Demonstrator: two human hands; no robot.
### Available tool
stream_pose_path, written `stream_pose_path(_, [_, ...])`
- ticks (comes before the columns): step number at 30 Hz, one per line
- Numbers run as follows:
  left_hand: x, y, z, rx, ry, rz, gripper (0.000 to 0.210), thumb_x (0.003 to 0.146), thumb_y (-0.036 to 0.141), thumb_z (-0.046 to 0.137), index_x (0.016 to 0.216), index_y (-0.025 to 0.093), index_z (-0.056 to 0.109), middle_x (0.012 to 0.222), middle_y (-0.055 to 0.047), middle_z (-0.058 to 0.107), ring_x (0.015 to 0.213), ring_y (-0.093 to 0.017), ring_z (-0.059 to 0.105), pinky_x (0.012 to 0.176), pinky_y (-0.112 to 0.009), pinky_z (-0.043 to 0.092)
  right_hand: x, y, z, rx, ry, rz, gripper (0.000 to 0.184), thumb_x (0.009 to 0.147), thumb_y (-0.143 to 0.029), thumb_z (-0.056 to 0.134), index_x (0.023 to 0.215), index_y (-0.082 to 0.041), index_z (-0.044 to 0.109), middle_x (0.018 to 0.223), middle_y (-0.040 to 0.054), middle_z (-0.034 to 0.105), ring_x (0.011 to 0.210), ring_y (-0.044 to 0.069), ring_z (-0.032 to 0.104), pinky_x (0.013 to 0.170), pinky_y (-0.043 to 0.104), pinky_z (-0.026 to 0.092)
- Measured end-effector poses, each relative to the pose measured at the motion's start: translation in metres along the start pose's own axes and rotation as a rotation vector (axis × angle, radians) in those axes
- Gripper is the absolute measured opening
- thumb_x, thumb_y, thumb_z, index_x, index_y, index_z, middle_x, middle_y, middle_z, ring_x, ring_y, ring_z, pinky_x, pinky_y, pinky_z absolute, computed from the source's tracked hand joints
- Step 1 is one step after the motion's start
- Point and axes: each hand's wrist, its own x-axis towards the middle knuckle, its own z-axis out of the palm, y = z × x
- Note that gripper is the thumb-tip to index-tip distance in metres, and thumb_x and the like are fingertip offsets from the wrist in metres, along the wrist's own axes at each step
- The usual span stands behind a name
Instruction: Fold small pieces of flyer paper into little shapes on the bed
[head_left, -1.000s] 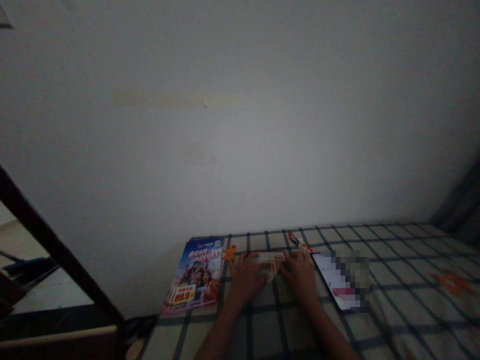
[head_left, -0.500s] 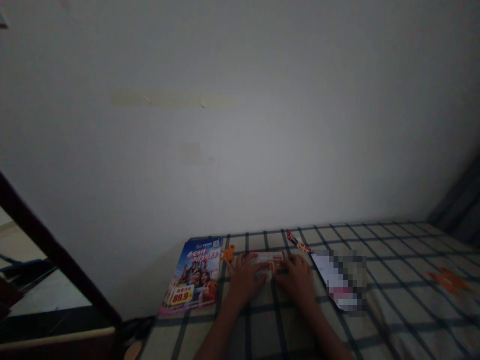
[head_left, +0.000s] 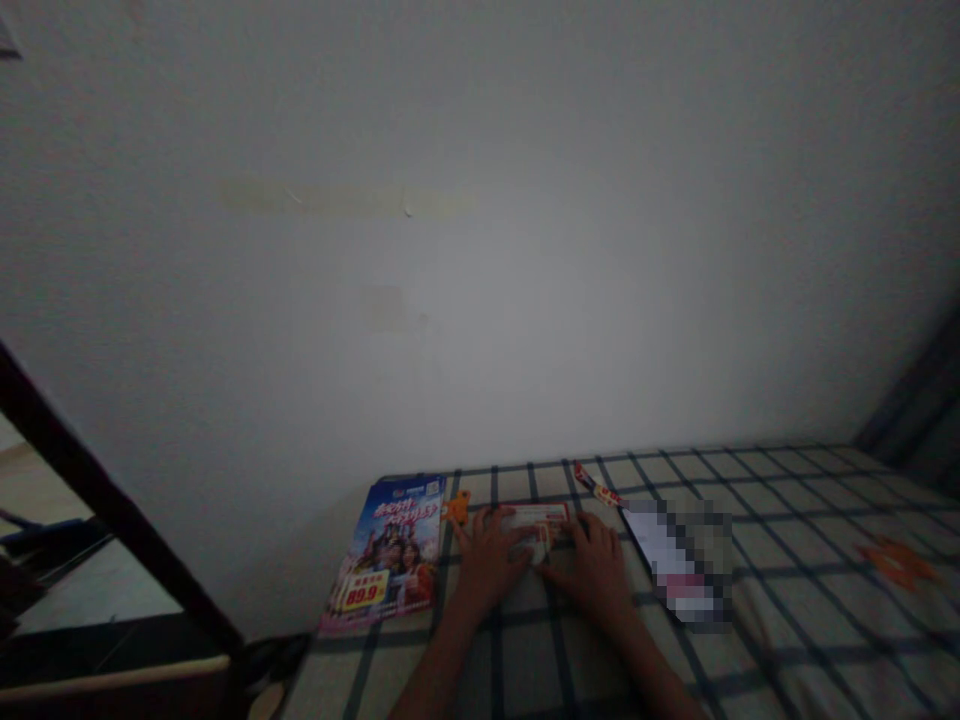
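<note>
A printed paper with red edging point(head_left: 544, 513) lies on the checked cloth between my two hands. My left hand point(head_left: 487, 562) rests over its left part, fingers spread and pressing down. My right hand point(head_left: 600, 568) touches or nearly touches its right side, fingers apart and thumb stretched inward below the sheet. Between the hands a smaller orange-framed print point(head_left: 541, 538) shows, partly covered by the left fingers. Whether it belongs to the same sheet I cannot tell.
Left of my hands lies a stack of colourful flyers point(head_left: 394, 550). An orange figure point(head_left: 457, 506) is beside it. To the right is a pale, partly blurred flat item point(head_left: 664, 555), with a red-and-yellow strip point(head_left: 596, 485) at its top. A wall point(head_left: 525, 300) rises behind.
My right hand has shifted slightly right and toward me, its thumb sliding down off the paper and uncovering more print. The left hand has barely moved.
</note>
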Motion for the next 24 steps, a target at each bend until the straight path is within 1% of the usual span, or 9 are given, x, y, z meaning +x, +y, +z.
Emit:
stream_pose_path(2, [-0.001, 0.000, 0.001, -0.005, 0.011, 0.009, 0.031, 0.090, 0.056, 0.060, 0.121, 0.057, 0.065, 0.146, 0.004, 0.053, 0.138, -0.038, 0.036, 0.110, -0.080, -0.006, 0.000, 0.005, 0.002, 0.027, 0.015, -0.013, 0.068, 0.073, -0.060, 0.072, 0.130, -0.024, 0.061, 0.140, 0.0137, 0.053, 0.133, 0.034, 0.046, 0.115, 0.053, 0.029])
stream_pose_path(5, [-0.002, 0.000, 0.001, -0.025, 0.035, 0.026, 0.032, 0.090, 0.056, 0.061, 0.121, 0.057, 0.065, 0.145, 0.003, 0.054, 0.138, -0.037, 0.036, 0.110, -0.080, -0.008, 0.003, 0.013, 0.004, 0.093, 0.057, -0.053, 0.046, 0.085, -0.043, 0.065, 0.127, -0.026, 0.065, 0.135, 0.0114, 0.057, 0.130, 0.029, 0.049, 0.112, 0.047, 0.037])
stream_pose_path(7, [-0.002, 0.001, 0.000, -0.030, 0.040, 0.029, 0.033, 0.089, 0.056, 0.062, 0.122, 0.057, 0.064, 0.144, 0.002, 0.054, 0.138, -0.037, 0.037, 0.109, -0.080, -0.009, 0.004, 0.017, 0.006, 0.127, 0.075, -0.085, 0.031, 0.089, -0.034, 0.061, 0.118, -0.028, 0.071, 0.132, 0.0098, 0.060, 0.128, 0.027, 0.050, 0.109, 0.044, 0.040])
stream_pose_path(9, [-0.002, 0.002, -0.002, -0.026, 0.032, 0.027, 0.034, 0.089, 0.057, 0.062, 0.123, 0.057, 0.064, 0.144, 0.001, 0.055, 0.137, -0.037, 0.037, 0.109, -0.080, -0.009, 0.004, 0.019, 0.006, 0.134, 0.081, -0.103, 0.024, 0.090, -0.030, 0.059, 0.106, -0.029, 0.076, 0.129, 0.0087, 0.062, 0.128, 0.027, 0.050, 0.108, 0.045, 0.042])
stream_pose_path(11, [-0.002, 0.003, -0.003, -0.021, 0.023, 0.020, 0.034, 0.089, 0.058, 0.062, 0.123, 0.056, 0.064, 0.144, 0.001, 0.054, 0.137, -0.038, 0.037, 0.110, -0.080, -0.008, 0.004, 0.018, 0.005, 0.126, 0.069, -0.113, 0.021, 0.090, -0.030, 0.059, 0.099, -0.031, 0.079, 0.128, 0.0076, 0.062, 0.129, 0.029, 0.049, 0.108, 0.046, 0.042])
stream_pose_path(15, [-0.003, 0.003, -0.003, -0.011, 0.024, 0.012, 0.033, 0.089, 0.058, 0.062, 0.121, 0.055, 0.066, 0.144, 0.002, 0.055, 0.136, -0.038, 0.038, 0.110, -0.080, -0.007, 0.003, 0.013, 0.001, 0.096, 0.032, -0.105, 0.019, 0.089, -0.032, 0.062, 0.095, -0.033, 0.080, 0.130, 0.0065, 0.062, 0.132, 0.031, 0.045, 0.110, 0.048, 0.041])
stream_pose_path(18, [-0.002, 0.002, -0.001, -0.016, 0.033, 0.015, 0.033, 0.088, 0.059, 0.063, 0.121, 0.056, 0.066, 0.144, 0.001, 0.055, 0.136, -0.038, 0.038, 0.110, -0.080, -0.008, 0.004, 0.011, 0.001, 0.066, 0.031, -0.065, 0.019, 0.089, -0.032, 0.062, 0.096, -0.032, 0.080, 0.130, 0.0082, 0.061, 0.133, 0.031, 0.044, 0.110, 0.048, 0.041])
stream_pose_path(21, [-0.002, 0.001, -0.001, -0.023, 0.015, 0.013, 0.035, 0.087, 0.061, 0.062, 0.122, 0.056, 0.065, 0.144, 0.000, 0.055, 0.137, -0.038, 0.037, 0.108, -0.081, -0.010, 0.006, 0.011, 0.001, 0.033, 0.041, -0.033, 0.020, 0.090, -0.033, 0.062, 0.098, -0.031, 0.080, 0.130, 0.0092, 0.061, 0.133, 0.031, 0.043, 0.110, 0.046, 0.040])
stream_pose_path(24, [-0.001, 0.002, -0.002, -0.032, 0.000, 0.010, 0.035, 0.088, 0.061, 0.062, 0.123, 0.056, 0.064, 0.145, 0.001, 0.054, 0.139, -0.039, 0.035, 0.107, -0.081, -0.010, 0.008, 0.010, 0.000, 0.007, 0.043, -0.007, 0.021, 0.091, -0.034, 0.061, 0.101, -0.032, 0.079, 0.129, 0.0091, 0.060, 0.130, 0.030, 0.046, 0.109, 0.043, 0.041])
